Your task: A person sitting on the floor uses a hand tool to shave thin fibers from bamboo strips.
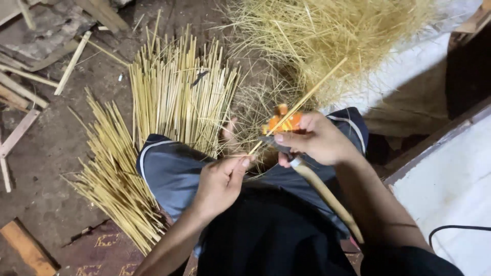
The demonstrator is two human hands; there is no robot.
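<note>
Right hand (pixel 314 139) hides, seemingly, a blade (pixel 270 140).

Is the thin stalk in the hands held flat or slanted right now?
Slanted. The stalk rises from the left hand up and away past the right hand, which presses it against an orange-tipped tool.

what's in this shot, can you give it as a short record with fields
left hand: left hand pinches the near end of a thin straw stalk
right hand: right hand grips a tool with a pale wooden handle and presses an orange piece against the stalk
stalk pose: slanted, running up and away to the right
left of knees: bundles of cut stalks fanned on the ground
ahead: loose straw heap
far left: wood scraps
</note>
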